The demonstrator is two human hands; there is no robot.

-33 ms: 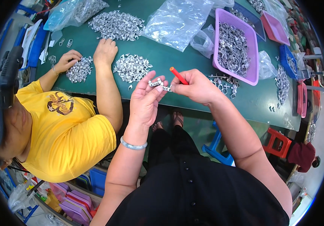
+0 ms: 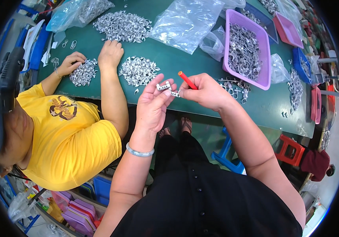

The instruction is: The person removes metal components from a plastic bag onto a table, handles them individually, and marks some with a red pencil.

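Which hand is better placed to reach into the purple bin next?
Probably the right hand: it is nearer the purple bin, though it holds a red stick. The left hand is farther off and holds small metal parts.

A: What lies toward the far side of the green table (image 2: 173,59)?
B: A large clear plastic bag (image 2: 187,23), creased and flat, and well off to its right a pink tray (image 2: 288,29).
A: And lower down?
B: A blue stool (image 2: 228,158) near the table's edge, then a red stool (image 2: 292,142) farther right, with someone's dark red top (image 2: 315,165) beside it.
A: On the left?
B: A co-worker's yellow shirt (image 2: 78,146), printed on the chest, and below it some purple trays (image 2: 78,221)
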